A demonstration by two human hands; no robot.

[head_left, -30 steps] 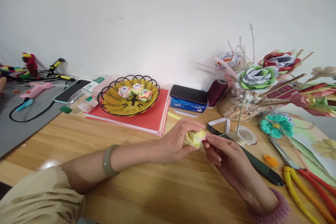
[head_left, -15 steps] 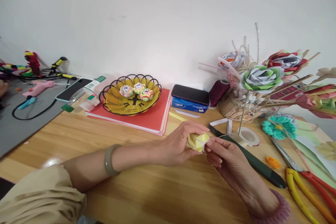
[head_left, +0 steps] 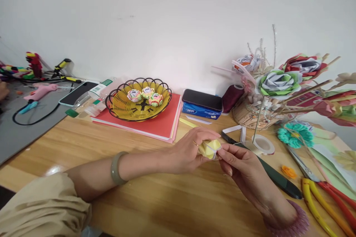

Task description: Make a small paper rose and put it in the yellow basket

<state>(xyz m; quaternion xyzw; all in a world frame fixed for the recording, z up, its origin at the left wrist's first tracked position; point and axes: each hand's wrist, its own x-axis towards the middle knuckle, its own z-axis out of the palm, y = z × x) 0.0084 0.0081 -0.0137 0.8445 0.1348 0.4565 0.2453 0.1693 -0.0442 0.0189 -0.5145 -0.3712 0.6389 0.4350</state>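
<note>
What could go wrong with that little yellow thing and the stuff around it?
The yellow folded piece looks thin, so the left hand and right hand might bend or crush it with their fingers. The purple bracelet is close to the scissors, so that arm could bump them. And the black phone sits on a blue pack, so a knock might slide it off.

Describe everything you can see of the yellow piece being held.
The yellow piece looks like folded paper, with creased, petal-like faces and pale edging. It is held over the wooden table. The left hand grips its left side; the right hand pinches its right end. Its underside is hidden.
</note>
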